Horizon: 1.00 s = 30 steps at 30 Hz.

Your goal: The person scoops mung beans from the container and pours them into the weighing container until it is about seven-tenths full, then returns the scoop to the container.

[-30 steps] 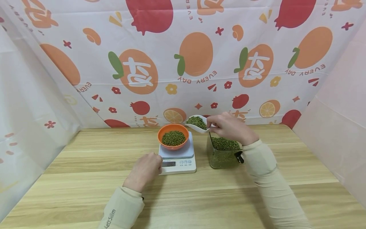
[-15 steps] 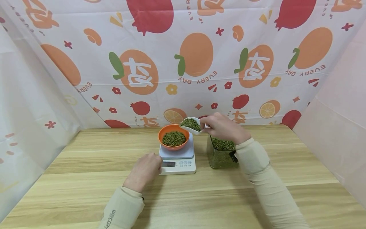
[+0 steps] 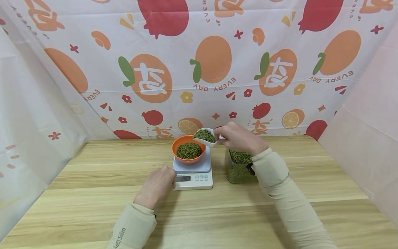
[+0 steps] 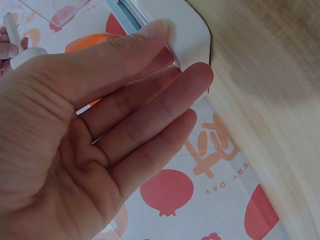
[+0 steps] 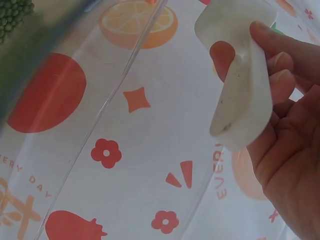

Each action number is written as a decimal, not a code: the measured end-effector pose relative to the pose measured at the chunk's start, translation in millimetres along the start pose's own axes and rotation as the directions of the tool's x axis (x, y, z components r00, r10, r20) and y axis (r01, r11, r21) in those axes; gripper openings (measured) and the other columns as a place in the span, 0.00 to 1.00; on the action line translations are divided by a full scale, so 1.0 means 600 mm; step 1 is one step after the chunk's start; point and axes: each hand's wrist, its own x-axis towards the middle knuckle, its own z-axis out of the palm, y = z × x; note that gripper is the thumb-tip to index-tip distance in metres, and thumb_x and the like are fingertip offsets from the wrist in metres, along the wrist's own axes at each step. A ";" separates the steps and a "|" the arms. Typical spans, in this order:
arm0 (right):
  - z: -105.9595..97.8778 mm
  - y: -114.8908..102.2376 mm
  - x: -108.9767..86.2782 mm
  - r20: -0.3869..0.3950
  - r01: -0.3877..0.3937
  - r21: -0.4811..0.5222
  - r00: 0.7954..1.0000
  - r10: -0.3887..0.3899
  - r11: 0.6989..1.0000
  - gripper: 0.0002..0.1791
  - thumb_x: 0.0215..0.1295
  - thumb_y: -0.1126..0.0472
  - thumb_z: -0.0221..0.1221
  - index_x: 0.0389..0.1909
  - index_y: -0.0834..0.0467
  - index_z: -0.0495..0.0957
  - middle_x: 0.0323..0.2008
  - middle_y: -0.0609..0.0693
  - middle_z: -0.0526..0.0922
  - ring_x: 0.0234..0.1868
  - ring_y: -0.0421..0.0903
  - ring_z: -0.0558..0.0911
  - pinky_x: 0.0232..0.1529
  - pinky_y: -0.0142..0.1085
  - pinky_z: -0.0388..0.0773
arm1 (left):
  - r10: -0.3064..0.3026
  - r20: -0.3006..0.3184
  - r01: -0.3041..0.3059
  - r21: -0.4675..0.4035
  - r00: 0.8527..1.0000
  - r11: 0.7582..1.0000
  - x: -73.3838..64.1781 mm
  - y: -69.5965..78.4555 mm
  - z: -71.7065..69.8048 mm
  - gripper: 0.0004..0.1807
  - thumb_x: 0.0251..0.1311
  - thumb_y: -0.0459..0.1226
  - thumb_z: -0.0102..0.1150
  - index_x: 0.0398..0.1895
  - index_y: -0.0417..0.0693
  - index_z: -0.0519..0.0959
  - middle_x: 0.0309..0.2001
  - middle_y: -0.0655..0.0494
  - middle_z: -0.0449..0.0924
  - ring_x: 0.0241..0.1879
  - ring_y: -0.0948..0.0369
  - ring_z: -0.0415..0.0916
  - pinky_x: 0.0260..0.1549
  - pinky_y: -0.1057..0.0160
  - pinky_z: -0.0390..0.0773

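Note:
My right hand grips the handle of a white scoop heaped with small green beans. The scoop's tip overlaps the right rim of an orange bowl, which holds more green beans. Under the bowl is a white kitchen scale with a small display. At the scale's front left corner, my left hand pinches the edge. In the left wrist view, the thumb lies on top of the casing. From the right wrist view, the scoop's handle shows between thumb and fingers.
A clear container of green beans with a black clip stands right of the scale, partly hidden by the right sleeve. Behind the wooden table hangs a fruit-printed curtain.
The right hand has carried the loaded scoop left, from beside the bowl to over its right rim. My left hand has stayed at the scale's corner.

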 end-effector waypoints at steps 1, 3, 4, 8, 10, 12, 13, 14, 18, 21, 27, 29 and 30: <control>0.000 0.000 0.001 0.002 0.001 -0.004 1.000 -0.001 1.000 0.08 0.63 0.72 0.65 0.27 0.58 0.80 0.24 0.46 0.80 0.23 0.42 0.70 0.29 0.36 0.71 | 0.001 -0.001 -0.001 0.000 1.000 1.000 0.000 0.000 0.000 0.18 0.41 0.18 0.58 0.10 0.48 0.68 0.13 0.58 0.65 0.16 0.63 0.60 0.15 0.64 0.65; 0.001 0.000 0.003 0.001 0.009 -0.011 1.000 -0.009 1.000 0.07 0.62 0.72 0.65 0.28 0.59 0.80 0.24 0.46 0.80 0.23 0.42 0.70 0.29 0.36 0.71 | 0.002 -0.003 -0.002 0.000 1.000 1.000 0.000 0.000 0.001 0.19 0.42 0.18 0.58 0.09 0.48 0.68 0.13 0.58 0.65 0.16 0.63 0.59 0.15 0.65 0.64; 0.002 0.000 0.004 0.000 0.013 -0.016 1.000 -0.013 1.000 0.07 0.62 0.72 0.66 0.27 0.59 0.80 0.24 0.46 0.80 0.23 0.42 0.70 0.29 0.36 0.71 | 0.002 -0.005 -0.002 0.000 1.000 1.000 0.000 0.000 0.001 0.19 0.41 0.18 0.58 0.09 0.48 0.67 0.13 0.58 0.65 0.16 0.63 0.59 0.15 0.65 0.64; 0.006 -0.001 0.010 0.006 0.014 -0.021 1.000 -0.014 1.000 0.07 0.62 0.71 0.67 0.27 0.58 0.80 0.23 0.46 0.80 0.23 0.42 0.71 0.28 0.35 0.72 | 0.003 -0.009 -0.003 0.003 1.000 1.000 -0.001 0.000 0.001 0.19 0.42 0.18 0.58 0.09 0.48 0.67 0.13 0.58 0.64 0.16 0.63 0.58 0.15 0.65 0.63; 0.007 -0.003 0.013 0.014 0.007 -0.027 1.000 -0.007 1.000 0.07 0.62 0.70 0.67 0.28 0.58 0.81 0.24 0.46 0.81 0.23 0.42 0.71 0.28 0.35 0.72 | 0.002 -0.007 -0.002 0.001 1.000 1.000 -0.001 0.000 0.001 0.19 0.41 0.18 0.58 0.09 0.48 0.67 0.13 0.58 0.64 0.16 0.63 0.58 0.15 0.65 0.63; 0.007 -0.006 0.016 0.026 -0.005 -0.034 1.000 0.006 0.999 0.07 0.62 0.69 0.67 0.28 0.57 0.81 0.24 0.46 0.81 0.23 0.42 0.72 0.28 0.35 0.72 | 0.002 -0.006 -0.002 0.002 1.000 1.000 -0.001 0.000 0.001 0.19 0.41 0.18 0.58 0.09 0.48 0.67 0.13 0.58 0.64 0.16 0.63 0.58 0.15 0.65 0.63; 0.006 -0.008 0.018 0.030 -0.006 -0.042 1.000 0.007 0.999 0.06 0.62 0.69 0.67 0.28 0.57 0.82 0.24 0.46 0.81 0.23 0.42 0.72 0.28 0.35 0.73 | 0.003 -0.006 -0.003 0.004 1.000 1.000 0.000 0.000 0.001 0.19 0.41 0.18 0.57 0.09 0.48 0.67 0.13 0.58 0.64 0.16 0.63 0.58 0.15 0.65 0.63; 0.005 -0.009 0.020 0.035 -0.007 -0.048 0.999 0.009 0.999 0.06 0.62 0.69 0.67 0.28 0.57 0.82 0.24 0.46 0.81 0.23 0.43 0.72 0.29 0.35 0.73 | 0.002 -0.004 -0.002 0.003 1.000 1.000 -0.001 0.000 0.000 0.19 0.42 0.18 0.58 0.09 0.47 0.68 0.13 0.58 0.64 0.16 0.63 0.59 0.15 0.65 0.64; 0.003 -0.014 0.026 0.050 -0.007 -0.067 0.999 0.010 0.998 0.06 0.62 0.69 0.67 0.28 0.57 0.82 0.23 0.46 0.80 0.24 0.43 0.72 0.29 0.35 0.72 | -0.005 -0.001 0.005 0.004 1.000 1.000 0.000 0.000 0.000 0.17 0.43 0.19 0.60 0.10 0.46 0.70 0.14 0.57 0.66 0.16 0.63 0.60 0.15 0.64 0.65; 0.000 -0.017 0.029 0.056 -0.002 -0.084 0.998 0.006 0.996 0.07 0.62 0.70 0.67 0.28 0.57 0.82 0.22 0.45 0.79 0.24 0.43 0.72 0.29 0.35 0.72 | -0.008 0.001 0.008 0.003 1.000 1.000 0.000 0.000 0.000 0.17 0.44 0.19 0.61 0.11 0.46 0.70 0.14 0.57 0.66 0.16 0.63 0.60 0.16 0.64 0.65; -0.003 -0.023 0.041 0.083 0.000 -0.117 0.996 0.010 0.993 0.06 0.62 0.72 0.65 0.29 0.59 0.83 0.23 0.46 0.80 0.25 0.44 0.74 0.31 0.36 0.74 | -0.005 -0.004 0.005 0.006 1.000 1.000 0.000 -0.001 0.000 0.17 0.44 0.19 0.61 0.11 0.46 0.70 0.14 0.57 0.66 0.16 0.63 0.61 0.15 0.64 0.66; -0.003 -0.025 0.046 0.105 -0.011 -0.123 0.994 0.024 0.992 0.07 0.61 0.72 0.64 0.28 0.58 0.82 0.24 0.46 0.80 0.25 0.44 0.74 0.32 0.36 0.74 | -0.006 -0.007 0.006 0.006 1.000 1.000 0.000 -0.002 0.001 0.16 0.45 0.20 0.62 0.11 0.45 0.71 0.14 0.57 0.67 0.16 0.62 0.61 0.16 0.64 0.66; -0.002 -0.026 0.049 0.116 -0.015 -0.123 0.993 0.030 0.992 0.08 0.61 0.73 0.63 0.27 0.58 0.82 0.24 0.46 0.80 0.26 0.44 0.74 0.32 0.36 0.73 | -0.007 -0.006 0.007 0.005 1.000 1.000 0.000 -0.001 0.001 0.16 0.45 0.20 0.62 0.12 0.45 0.72 0.14 0.57 0.68 0.16 0.62 0.61 0.16 0.64 0.66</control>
